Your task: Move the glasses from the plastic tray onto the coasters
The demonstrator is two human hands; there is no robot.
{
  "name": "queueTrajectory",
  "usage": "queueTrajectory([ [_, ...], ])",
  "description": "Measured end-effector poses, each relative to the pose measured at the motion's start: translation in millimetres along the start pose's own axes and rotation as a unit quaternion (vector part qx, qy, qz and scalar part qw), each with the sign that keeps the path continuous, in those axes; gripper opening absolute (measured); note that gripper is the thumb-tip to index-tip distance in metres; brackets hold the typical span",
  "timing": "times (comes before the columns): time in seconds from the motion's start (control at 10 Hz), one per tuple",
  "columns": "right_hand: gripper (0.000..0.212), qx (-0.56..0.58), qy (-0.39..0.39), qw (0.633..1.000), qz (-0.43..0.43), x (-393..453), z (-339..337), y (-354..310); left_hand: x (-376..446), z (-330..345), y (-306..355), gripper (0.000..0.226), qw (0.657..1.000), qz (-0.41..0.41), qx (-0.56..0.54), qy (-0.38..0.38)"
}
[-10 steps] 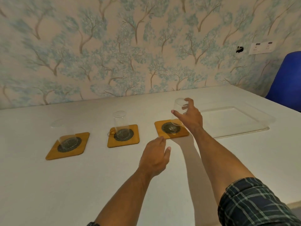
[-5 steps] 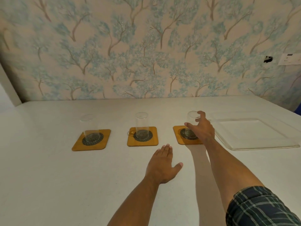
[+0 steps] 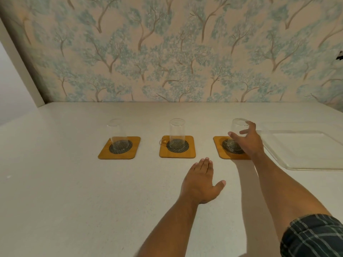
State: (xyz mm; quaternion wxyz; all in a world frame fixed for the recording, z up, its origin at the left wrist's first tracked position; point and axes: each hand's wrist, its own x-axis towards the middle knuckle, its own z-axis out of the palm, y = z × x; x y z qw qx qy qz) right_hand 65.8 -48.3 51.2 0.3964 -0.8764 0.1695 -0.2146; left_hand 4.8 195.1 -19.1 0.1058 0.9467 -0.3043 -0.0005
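Head view: right hand (image 3: pixel 247 140) fingers (image 3: pixel 234 135) curl around the third glass (image 3: pixel 236 133), which stands on the coaster (image 3: pixel 220 148) beneath them. Left hand (image 3: pixel 201 182) lies flat and spread on the surface (image 3: pixel 74 201), holding nothing. The plastic tray (image 3: pixel 304 151) sits right of the fingers.

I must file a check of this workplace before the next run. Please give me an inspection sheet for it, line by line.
Surface: white table, bare apart from the job's things.
Job's things: three glasses, left, middle and right, each upright on a wooden coaster; clear plastic tray holds nothing.
Clutter: nothing seen.
Grippers: right hand has its fingers around the right glass; left hand is open and flat at the table, holding nothing.
Cables: nothing seen.
Surroundings: tree-pattern wallpaper behind the table; a small dark mark at its right edge.
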Motion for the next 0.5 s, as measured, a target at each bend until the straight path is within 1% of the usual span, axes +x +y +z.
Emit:
queueTrajectory([
  [0.1, 0.105, -0.001, -0.022, 1.000, 0.014, -3, -3, 2, -1, -2, 0, 0.094, 1.000, 0.006, -0.002, 0.002],
  [0.2, 0.100, -0.032, 0.128, 0.991, -0.013, -21, -2, 4, 1, -5, -1, 0.093, 1.000, -0.001, -0.004, -0.003],
  [0.3, 0.077, -0.050, 0.233, 0.967, -0.094, -37, -1, 4, -1, -7, 0, 0.092, 1.000, 0.019, -0.005, -0.013],
  [0.4, 0.050, -0.069, 0.198, 0.953, -0.218, -61, 18, -8, -11, -16, -16, 0.083, 0.997, 0.045, -0.032, 0.060],
  [0.5, 0.042, -0.096, 0.130, 0.948, -0.274, -70, 35, -12, -19, -23, -41, 0.074, 0.986, -0.004, -0.067, 0.153],
])
